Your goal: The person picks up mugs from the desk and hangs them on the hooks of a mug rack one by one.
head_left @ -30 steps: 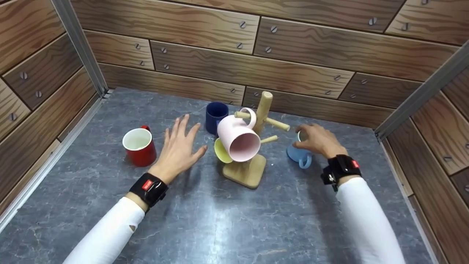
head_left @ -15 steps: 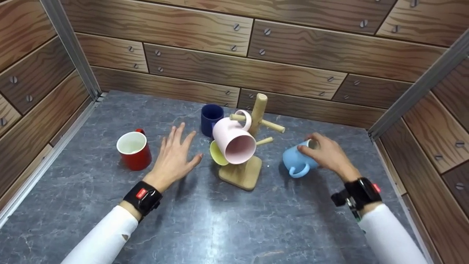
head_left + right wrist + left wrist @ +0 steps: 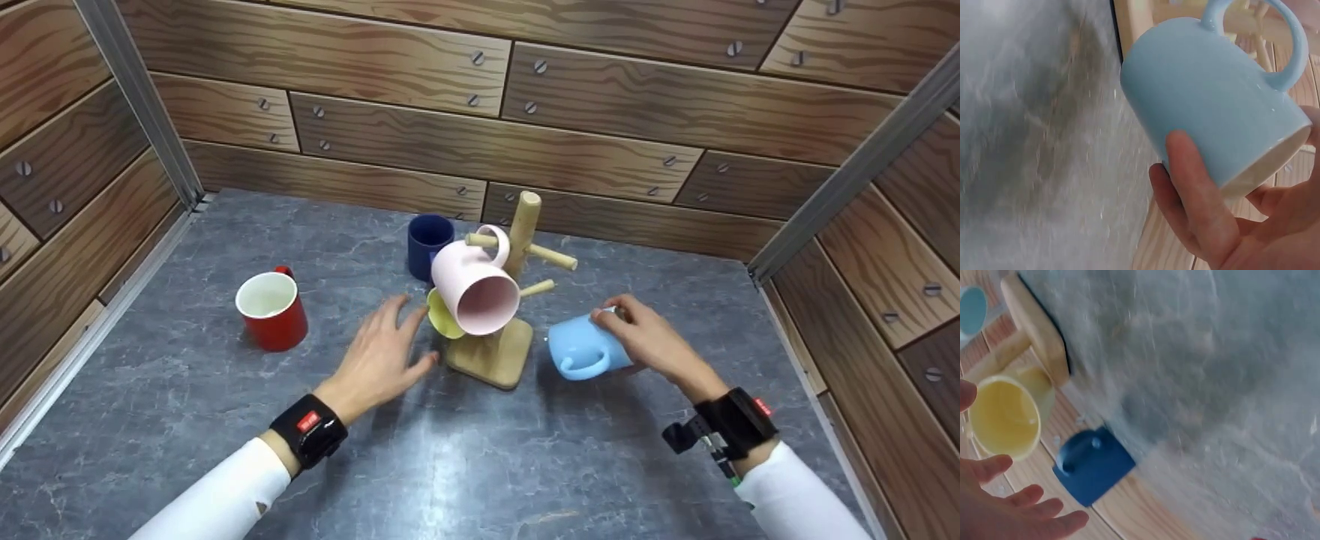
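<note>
passage: tabletop (image 3: 450,465) in front of mug stand (image 3: 495,358) | obstacles: pink mug (image 3: 463,279), pegs (image 3: 553,256)

L arm (image 3: 214,491) angles fwd & in from lower L, L hand (image 3: 382,356) back-up w/ fingers loosely spread & thumb out to the side, while R arm (image 3: 799,491) angles fwd & in from lower R, R hand (image 3: 649,337) w/ thumb & fingers bent in a grip, well apart from L.
</note>
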### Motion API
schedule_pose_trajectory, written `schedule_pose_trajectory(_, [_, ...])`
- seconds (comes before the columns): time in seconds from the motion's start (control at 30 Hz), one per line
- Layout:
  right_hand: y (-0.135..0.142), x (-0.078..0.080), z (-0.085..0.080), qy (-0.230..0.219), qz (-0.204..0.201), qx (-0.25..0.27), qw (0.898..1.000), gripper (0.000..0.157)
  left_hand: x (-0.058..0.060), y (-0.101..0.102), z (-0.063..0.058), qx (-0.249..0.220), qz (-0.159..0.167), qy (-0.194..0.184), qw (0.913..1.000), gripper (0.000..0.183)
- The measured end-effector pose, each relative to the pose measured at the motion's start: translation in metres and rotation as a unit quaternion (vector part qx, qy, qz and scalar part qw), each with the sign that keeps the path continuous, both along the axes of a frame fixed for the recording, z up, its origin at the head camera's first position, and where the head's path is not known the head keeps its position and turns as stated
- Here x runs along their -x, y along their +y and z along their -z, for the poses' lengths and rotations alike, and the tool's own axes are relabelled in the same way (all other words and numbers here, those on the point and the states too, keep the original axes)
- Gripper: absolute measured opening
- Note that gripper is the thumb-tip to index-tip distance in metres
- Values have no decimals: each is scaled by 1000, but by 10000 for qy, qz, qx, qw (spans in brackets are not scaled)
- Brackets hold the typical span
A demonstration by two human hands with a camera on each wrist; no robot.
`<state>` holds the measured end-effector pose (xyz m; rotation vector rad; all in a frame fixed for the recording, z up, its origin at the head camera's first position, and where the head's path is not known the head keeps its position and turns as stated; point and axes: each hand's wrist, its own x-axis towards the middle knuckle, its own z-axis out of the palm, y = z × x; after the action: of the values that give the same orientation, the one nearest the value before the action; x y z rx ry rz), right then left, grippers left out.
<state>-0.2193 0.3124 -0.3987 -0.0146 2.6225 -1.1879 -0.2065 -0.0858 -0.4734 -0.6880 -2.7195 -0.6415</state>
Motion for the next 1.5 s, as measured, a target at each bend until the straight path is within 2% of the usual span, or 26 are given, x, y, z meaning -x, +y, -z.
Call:
schedule_pose_trajectory(0.2, [-14, -4, 4, -186, 52, 337, 9992, 61, -11, 9, 9, 149, 197, -187, 9995, 72])
schedule_pose_trajectory(0.3, [-19, -5, 6, -295, 68, 456, 9985, 60, -14, 18, 11, 172, 417, -338, 9984, 75])
schedule_pose_trajectory(0.43, [-27, -6, 7, -437, 66, 671, 9968, 57, -17, 32, 11, 13, 733, -538, 9959, 78])
schedule_pose_trajectory(0.53, [-35, -7, 7, -510, 39, 767, 9957, 56, -17, 40, 6, -262, 742, -647, 9948, 81])
schedule_pose_trajectory(0.67, [-43, -8, 8, -581, -3, 839, 9948, 57, -17, 44, -1, -514, 525, -472, 9962, 87])
schedule_pose_trajectory(0.73, [-45, -9, 9, -605, -17, 869, 9944, 58, -18, 46, -2, -553, 588, -269, 9964, 90])
schedule_pose_trajectory(0.93, [-55, -15, 12, -712, -70, 1083, 9915, 56, -23, 57, 3, -738, 1394, 232, 9872, 96])
schedule_pose_trajectory(1.07, [-61, -17, 15, -853, -81, 1236, 9886, 52, -25, 68, 7, -972, 1650, 330, 9809, 100])
schedule_pose_trajectory(1.17, [-65, -18, 16, -907, -83, 1344, 9867, 51, -27, 74, 10, -1130, 1809, 246, 9767, 102])
schedule_pose_trajectory(1.33, [-69, -20, 17, -962, -95, 1510, 9838, 52, -28, 81, 12, -1378, 1781, 22, 9743, 100])
schedule_pose_trajectory(1.5, [-69, -21, 19, -1166, -296, 1599, 9798, 55, -27, 81, 14, -1700, 1656, -144, 9713, 90])
